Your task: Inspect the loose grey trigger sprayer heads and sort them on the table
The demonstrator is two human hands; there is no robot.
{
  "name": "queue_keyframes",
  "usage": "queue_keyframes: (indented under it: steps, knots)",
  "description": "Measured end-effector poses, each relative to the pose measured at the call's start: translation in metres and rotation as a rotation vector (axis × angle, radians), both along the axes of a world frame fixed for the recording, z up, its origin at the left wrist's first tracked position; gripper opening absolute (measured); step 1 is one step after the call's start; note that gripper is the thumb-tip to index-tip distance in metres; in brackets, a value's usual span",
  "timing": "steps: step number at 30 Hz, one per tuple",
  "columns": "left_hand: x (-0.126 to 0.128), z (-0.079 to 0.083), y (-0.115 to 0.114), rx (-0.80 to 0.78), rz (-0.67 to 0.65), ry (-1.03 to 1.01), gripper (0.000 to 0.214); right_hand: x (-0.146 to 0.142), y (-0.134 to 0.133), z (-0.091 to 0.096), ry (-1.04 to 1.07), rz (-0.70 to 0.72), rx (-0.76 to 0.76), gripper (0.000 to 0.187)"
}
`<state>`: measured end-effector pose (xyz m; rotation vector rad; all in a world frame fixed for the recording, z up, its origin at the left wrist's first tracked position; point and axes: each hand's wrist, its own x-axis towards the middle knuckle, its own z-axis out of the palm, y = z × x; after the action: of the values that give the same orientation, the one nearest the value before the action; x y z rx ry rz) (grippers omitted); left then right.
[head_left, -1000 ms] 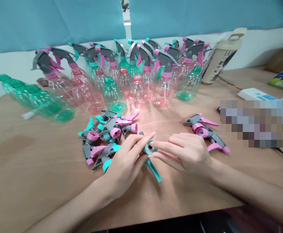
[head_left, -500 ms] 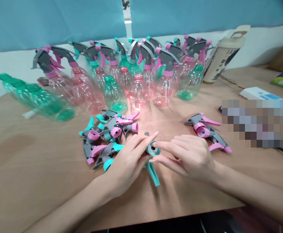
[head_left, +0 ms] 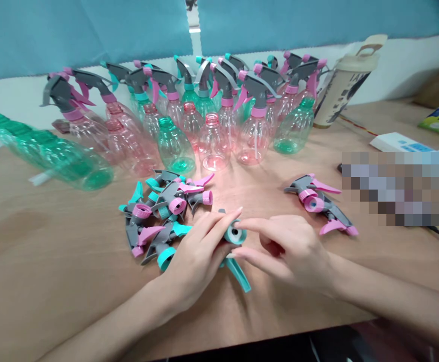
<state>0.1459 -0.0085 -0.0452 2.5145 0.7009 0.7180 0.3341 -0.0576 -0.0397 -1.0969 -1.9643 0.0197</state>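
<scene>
Spray head (head_left: 238, 238) in the left hand (head_left: 189, 259), near middle of the table (head_left: 53, 286)

Spray head: one; grey, with turquoise cap and trigger; held just above the near middle of the table; cap mouth facing up toward the viewer, white inside with a dark hole at the centre; trigger (head_left: 239, 276) pointing down and to the near side.
Left hand: closed around the spray head from the left, fingers laid over its far side; cap showing clear of the grip.
Right hand (head_left: 298, 249): half open; forefinger tip against the cap's rim, thumb lower and parted from the forefinger; touching rather than gripping.
Loose spray heads (head_left: 171, 197): one heap, left of the cap and just beyond the left hand; grey, with pink or turquoise caps and triggers.
Pair of spray heads (head_left: 332, 212): grey and pink; lying together on the right, beyond the right hand.
Bottles with spray heads fitted (head_left: 255, 141): a crowd, pink and green, clear-sided; far side.
Bottles without heads: a green one (head_left: 176, 151) and a pink one (head_left: 214, 146) at the front of the crowd; more among it; a green row (head_left: 72, 163) at far left.
Tumbler (head_left: 340, 93): cream, lidded, handled; far right.
White box (head_left: 398, 143): right; a pixelated patch (head_left: 393, 188) just nearer, contents unreadable.
</scene>
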Motion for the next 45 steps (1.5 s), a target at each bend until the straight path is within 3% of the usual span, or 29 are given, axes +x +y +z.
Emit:
queue_keyframes:
  steps: [5,11,19,26,31,37,41,45]
  knots:
    - [-0.001,-0.002,0.002,-0.031,0.002,0.021,0.045,0.003,0.003,-0.006,0.142,0.117,-0.264,0.036]
    - [-0.002,0.0,0.004,-0.034,-0.048,0.031,0.048,0.007,0.007,-0.008,0.197,0.221,-0.401,0.031]
    - [0.001,0.002,0.005,-0.089,-0.107,0.011,0.048,0.014,0.01,-0.003,0.05,0.255,-0.307,0.022]
    - [0.001,0.002,0.004,-0.07,-0.085,0.044,0.042,0.017,0.01,0.0,-0.023,0.237,-0.254,0.026]
    - [0.005,0.005,0.002,-0.023,-0.087,0.019,0.02,0.017,0.012,0.005,-0.207,0.213,-0.151,0.029]
    - [0.006,0.009,-0.001,0.007,-0.08,0.039,0.017,0.011,0.012,0.004,-0.233,0.188,-0.068,0.03]
    - [0.004,0.009,-0.001,-0.022,-0.067,0.039,0.017,0.013,0.012,0.0,-0.139,0.231,-0.131,0.032]
    - [0.003,0.009,0.001,-0.046,-0.071,0.07,0.019,0.021,0.014,0.006,-0.028,0.301,-0.349,0.023]
